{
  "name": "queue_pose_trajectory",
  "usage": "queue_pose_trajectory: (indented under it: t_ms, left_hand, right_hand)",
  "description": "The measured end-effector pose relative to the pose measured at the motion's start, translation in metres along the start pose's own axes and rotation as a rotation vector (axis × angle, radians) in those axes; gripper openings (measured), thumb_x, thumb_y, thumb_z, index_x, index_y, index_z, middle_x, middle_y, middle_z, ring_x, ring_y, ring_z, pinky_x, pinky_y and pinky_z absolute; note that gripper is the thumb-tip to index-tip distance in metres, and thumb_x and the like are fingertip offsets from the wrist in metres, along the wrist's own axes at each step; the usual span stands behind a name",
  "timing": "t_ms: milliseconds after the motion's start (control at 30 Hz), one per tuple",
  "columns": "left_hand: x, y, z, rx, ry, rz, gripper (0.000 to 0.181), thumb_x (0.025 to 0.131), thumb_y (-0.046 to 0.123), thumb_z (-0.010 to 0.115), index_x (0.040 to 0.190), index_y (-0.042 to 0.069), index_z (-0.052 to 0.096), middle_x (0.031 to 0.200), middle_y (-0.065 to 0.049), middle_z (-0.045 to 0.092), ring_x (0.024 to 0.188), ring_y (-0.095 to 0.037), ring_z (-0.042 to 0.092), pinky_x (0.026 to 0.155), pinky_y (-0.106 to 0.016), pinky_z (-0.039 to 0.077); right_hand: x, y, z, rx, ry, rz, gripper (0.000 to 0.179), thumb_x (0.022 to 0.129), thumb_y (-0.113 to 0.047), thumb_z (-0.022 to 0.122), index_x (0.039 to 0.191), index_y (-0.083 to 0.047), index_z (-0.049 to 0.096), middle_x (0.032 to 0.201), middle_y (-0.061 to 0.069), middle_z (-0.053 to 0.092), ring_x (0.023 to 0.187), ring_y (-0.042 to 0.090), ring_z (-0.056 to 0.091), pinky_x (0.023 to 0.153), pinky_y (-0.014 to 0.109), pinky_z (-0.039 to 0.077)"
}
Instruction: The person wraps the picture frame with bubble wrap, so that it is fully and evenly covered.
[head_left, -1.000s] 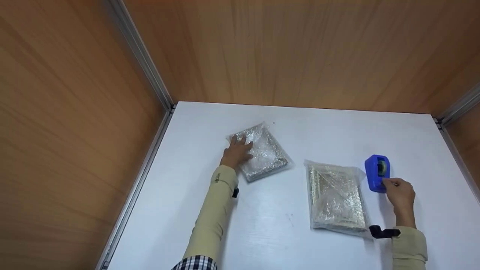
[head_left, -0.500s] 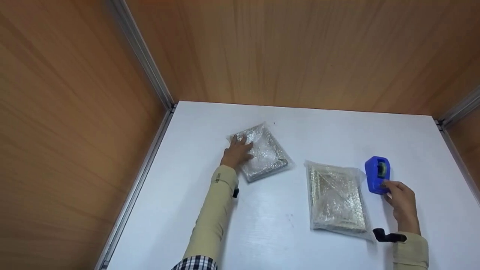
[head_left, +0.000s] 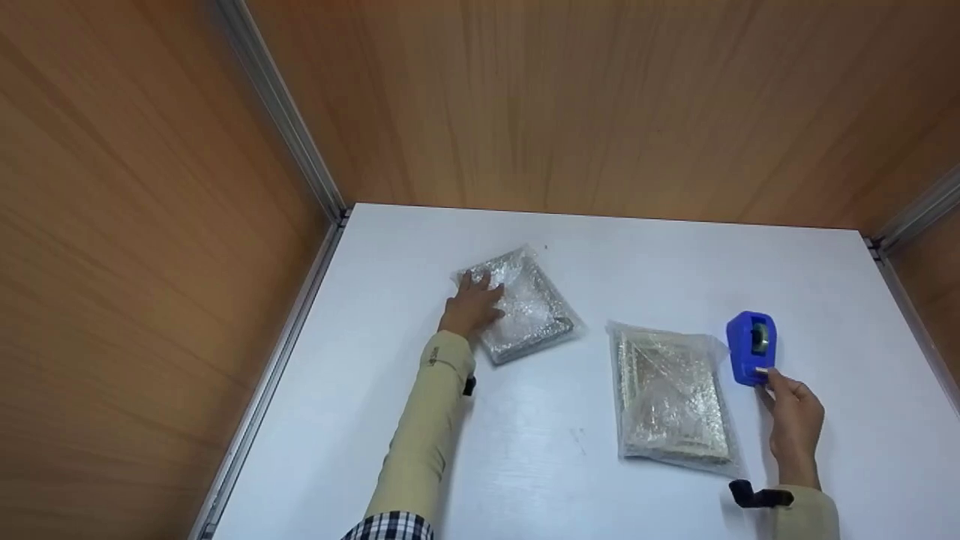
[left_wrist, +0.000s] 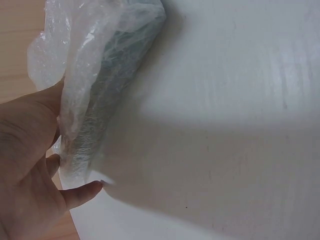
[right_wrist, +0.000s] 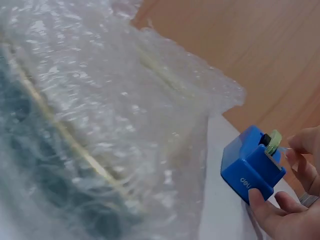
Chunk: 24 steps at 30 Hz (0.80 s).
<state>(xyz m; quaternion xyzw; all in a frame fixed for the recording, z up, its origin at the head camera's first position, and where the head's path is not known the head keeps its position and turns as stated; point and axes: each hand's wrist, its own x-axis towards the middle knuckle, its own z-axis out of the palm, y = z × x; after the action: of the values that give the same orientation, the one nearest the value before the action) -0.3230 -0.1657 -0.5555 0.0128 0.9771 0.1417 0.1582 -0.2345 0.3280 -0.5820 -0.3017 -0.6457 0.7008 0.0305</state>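
My left hand (head_left: 472, 306) rests with spread fingers on the left edge of a bubble-wrapped flat package (head_left: 529, 304). In the left wrist view, the fingers (left_wrist: 82, 195) lie along the side of that wrapped package (left_wrist: 112, 75). On the right, my right hand (head_left: 796, 416) is at the near end of a blue tape dispenser (head_left: 741, 349). The right wrist view shows its fingertips pinching the clear tape end (right_wrist: 283, 149) beside the roll (right_wrist: 273, 141), while another finger touches the front of the dispenser (right_wrist: 245, 167).
A second bubble-wrapped package (head_left: 675, 397), with a gold-coloured frame showing through, lies between the hands, close to the dispenser's left. All stand on a white table (head_left: 525, 480) bounded by wood-grain panels (head_left: 600, 112) at the back and sides.
My right hand has shifted slightly down and towards the near side, its fingertips drawing back a little from the dispenser's top. The left hand and both packages stay in place.
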Motion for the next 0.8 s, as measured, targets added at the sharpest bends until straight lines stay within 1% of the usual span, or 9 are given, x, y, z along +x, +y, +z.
queue_pose_trajectory:
  t_ms: [100, 233, 367, 433, 500, 567, 633, 700, 800]
  left_hand:
    - [-0.001, 0.001, -0.001, 0.006, 0.011, 0.0, 0.059, 0.093, 0.043, 0.053, 0.148, 0.031, 0.035, 0.161, 0.001, 0.015, 0.149, -0.031, 0.001, 0.108, -0.063, 0.03]
    - [-0.001, 0.0, -0.001, 0.011, 0.007, -0.005, 0.059, 0.093, 0.044, 0.052, 0.149, 0.032, 0.034, 0.161, 0.001, 0.014, 0.149, -0.031, 0.0, 0.108, -0.063, 0.03]
    - [0.0, 0.0, 0.0, 0.0, 0.001, -0.009, 0.06, 0.093, 0.043, 0.053, 0.149, 0.032, 0.034, 0.161, 0.001, 0.013, 0.149, -0.031, -0.001, 0.109, -0.062, 0.029]
    - [0.0, 0.001, 0.0, 0.0, 0.007, -0.006, 0.06, 0.093, 0.043, 0.054, 0.148, 0.032, 0.034, 0.161, 0.001, 0.014, 0.149, -0.032, 0.001, 0.108, -0.062, 0.031]
    - [-0.001, 0.001, 0.001, 0.009, 0.011, -0.004, 0.06, 0.093, 0.042, 0.054, 0.148, 0.031, 0.035, 0.161, 0.0, 0.014, 0.149, -0.032, 0.002, 0.108, -0.062, 0.032]
    - [-0.002, 0.001, 0.0, 0.025, 0.016, 0.005, 0.06, 0.093, 0.042, 0.054, 0.148, 0.03, 0.035, 0.161, 0.0, 0.015, 0.149, -0.033, 0.003, 0.107, -0.062, 0.034]
    - [-0.003, 0.001, -0.001, 0.034, 0.017, 0.015, 0.06, 0.093, 0.042, 0.055, 0.148, 0.029, 0.035, 0.161, -0.001, 0.015, 0.149, -0.033, 0.003, 0.106, -0.062, 0.034]
    - [-0.003, 0.001, -0.001, 0.043, 0.019, 0.023, 0.06, 0.093, 0.042, 0.054, 0.148, 0.029, 0.036, 0.161, -0.002, 0.016, 0.149, -0.034, 0.004, 0.105, -0.063, 0.034]
    - [-0.005, 0.002, -0.002, 0.032, 0.021, 0.03, 0.059, 0.093, 0.042, 0.055, 0.148, 0.029, 0.036, 0.161, -0.002, 0.016, 0.149, -0.034, 0.004, 0.106, -0.063, 0.033]
  right_hand:
    - [-0.001, 0.007, 0.001, 0.005, 0.035, -0.037, 0.033, 0.088, -0.028, 0.07, 0.084, 0.004, 0.062, 0.095, -0.008, 0.058, 0.098, 0.005, 0.053, 0.077, 0.008, 0.051]
    - [0.0, 0.013, 0.002, 0.015, 0.047, -0.079, 0.03, 0.088, -0.02, 0.07, 0.074, 0.005, 0.061, 0.091, -0.01, 0.06, 0.089, 0.002, 0.058, 0.074, 0.007, 0.051]
    - [0.0, 0.017, 0.0, 0.018, 0.048, -0.094, 0.027, 0.089, -0.016, 0.068, 0.073, 0.005, 0.061, 0.097, -0.01, 0.059, 0.09, 0.002, 0.058, 0.074, 0.007, 0.05]
    - [-0.001, 0.019, -0.001, -0.03, 0.062, -0.101, 0.029, 0.089, -0.018, 0.068, 0.071, 0.004, 0.06, 0.102, -0.01, 0.057, 0.097, 0.005, 0.054, 0.075, 0.006, 0.049]
    - [-0.001, 0.022, -0.002, -0.123, 0.078, -0.113, 0.034, 0.09, -0.023, 0.067, 0.071, 0.004, 0.06, 0.108, -0.009, 0.055, 0.108, 0.009, 0.051, 0.081, 0.007, 0.046]
    - [0.0, 0.023, -0.002, -0.204, 0.093, -0.131, 0.04, 0.09, -0.027, 0.065, 0.071, 0.007, 0.058, 0.115, -0.007, 0.054, 0.118, 0.015, 0.047, 0.09, 0.012, 0.042]
    - [-0.001, 0.025, 0.0, -0.269, 0.11, -0.149, 0.043, 0.092, -0.03, 0.062, 0.073, 0.009, 0.058, 0.118, -0.006, 0.051, 0.125, 0.02, 0.042, 0.098, 0.02, 0.038]
    - [-0.001, 0.027, 0.001, -0.297, 0.128, -0.17, 0.044, 0.092, -0.03, 0.06, 0.075, 0.01, 0.058, 0.118, -0.006, 0.05, 0.126, 0.023, 0.041, 0.1, 0.028, 0.036]
    - [-0.001, 0.029, 0.005, -0.299, 0.161, -0.184, 0.04, 0.093, -0.029, 0.059, 0.077, 0.007, 0.059, 0.111, -0.013, 0.047, 0.124, 0.023, 0.042, 0.101, 0.03, 0.035]
